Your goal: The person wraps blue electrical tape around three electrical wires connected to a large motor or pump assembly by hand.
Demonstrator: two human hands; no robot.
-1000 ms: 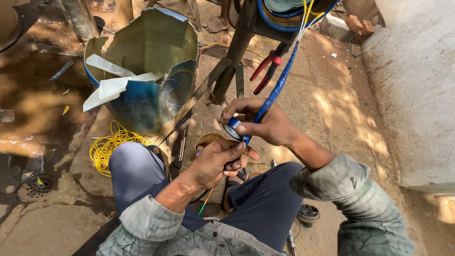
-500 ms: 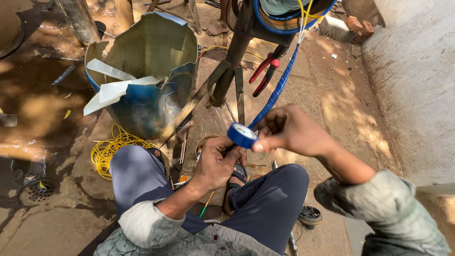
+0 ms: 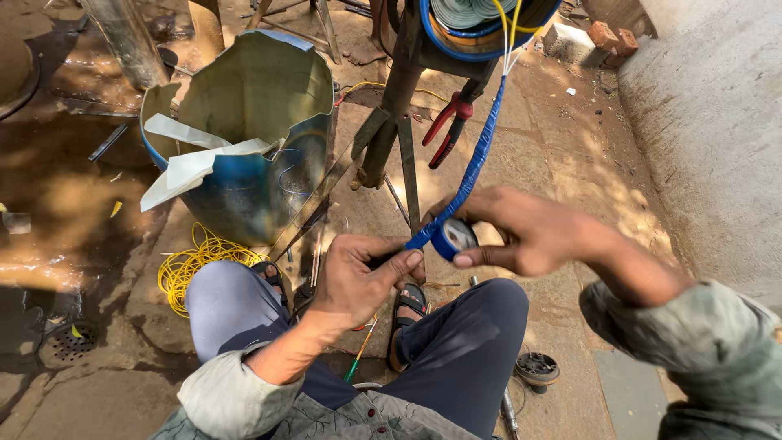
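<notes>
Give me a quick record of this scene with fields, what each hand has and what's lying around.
Left hand: pinches the lower end of the blue-taped wire bundle
Right hand: holds a blue tape roll against the bundle
Bundle: runs up to a coil on a metal stand
Pliers: red handles, hanging at the stand
Drum: blue, cut open, white scraps inside
Yellow wire: loose coil on the ground by the left knee
</notes>
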